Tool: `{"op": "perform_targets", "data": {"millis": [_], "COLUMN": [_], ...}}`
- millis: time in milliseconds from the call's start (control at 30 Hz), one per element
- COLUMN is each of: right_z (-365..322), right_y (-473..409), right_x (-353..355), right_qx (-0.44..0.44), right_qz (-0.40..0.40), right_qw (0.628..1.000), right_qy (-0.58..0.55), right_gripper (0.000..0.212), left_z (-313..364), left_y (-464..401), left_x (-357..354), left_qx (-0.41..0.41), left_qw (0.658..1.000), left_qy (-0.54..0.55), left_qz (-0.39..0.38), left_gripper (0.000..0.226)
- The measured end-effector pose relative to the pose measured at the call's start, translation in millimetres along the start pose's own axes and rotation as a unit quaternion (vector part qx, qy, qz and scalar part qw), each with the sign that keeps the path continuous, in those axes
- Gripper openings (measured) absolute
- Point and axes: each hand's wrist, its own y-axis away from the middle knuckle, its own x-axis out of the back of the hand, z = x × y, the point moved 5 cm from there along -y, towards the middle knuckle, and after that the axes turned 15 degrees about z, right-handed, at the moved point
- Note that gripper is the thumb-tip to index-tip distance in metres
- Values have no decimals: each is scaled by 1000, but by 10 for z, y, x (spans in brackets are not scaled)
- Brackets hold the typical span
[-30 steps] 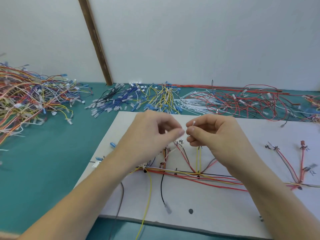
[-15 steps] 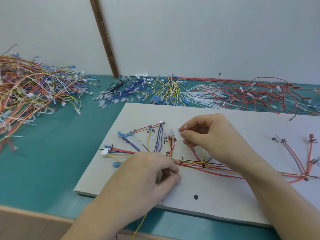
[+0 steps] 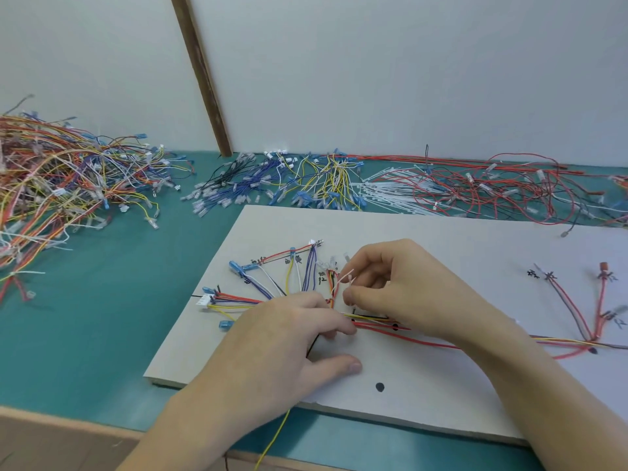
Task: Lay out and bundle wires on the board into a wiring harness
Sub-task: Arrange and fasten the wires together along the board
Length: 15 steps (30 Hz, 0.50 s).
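A white board [image 3: 424, 232] lies on the green table, with coloured wires [image 3: 428, 338] running along it in a harness and fanning out at the left [image 3: 272, 283] and right [image 3: 577, 311]. My right hand [image 3: 401, 287] pinches a thin white cable tie [image 3: 347, 279] just above the wire trunk. My left hand [image 3: 285, 348] rests on the board over the trunk, its fingers pressing the wires near the tie and its thumb stretched out below. A yellow wire [image 3: 275, 436] hangs over the board's front edge.
A big tangle of mixed wires [image 3: 61, 195] lies at the left of the green table [image 3: 102, 317]. Along the wall lie blue and yellow wires [image 3: 289, 185], white cable ties [image 3: 390, 192] and red wires [image 3: 509, 188]. A wooden strip [image 3: 200, 73] leans on the wall.
My left hand dropped from in front of me onto the wire trunk. My right hand came down to the trunk with the cable tie. The view tilted down and the board's left fan came into sight.
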Motion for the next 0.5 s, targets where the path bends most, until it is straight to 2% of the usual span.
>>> {"op": "perform_targets", "data": {"millis": [133,267,400,500], "right_z": [22,38,31,32], "right_y": [9,3,15,18], "right_x": [-19,-4,-2,11], "right_qx": [-5,-15,-10,-15], "right_qz": [0,0,1,3], "right_qw": [1000,1000,1000,1000], "right_qy": [9,3,4,3], "right_gripper": [8,5,7,9], "left_z": [33,54,90,148], "left_y": [-21,-47,-65,-143], "left_x": [-24,-33,-58,-84], "left_qx": [-4,-6,-41,-80], "left_qw": [1000,1000,998,995], "left_qy": [-12,-1,-24,-39], "left_qz": [-14,-28,-41,-45], "left_gripper": [41,32,38,31]}}
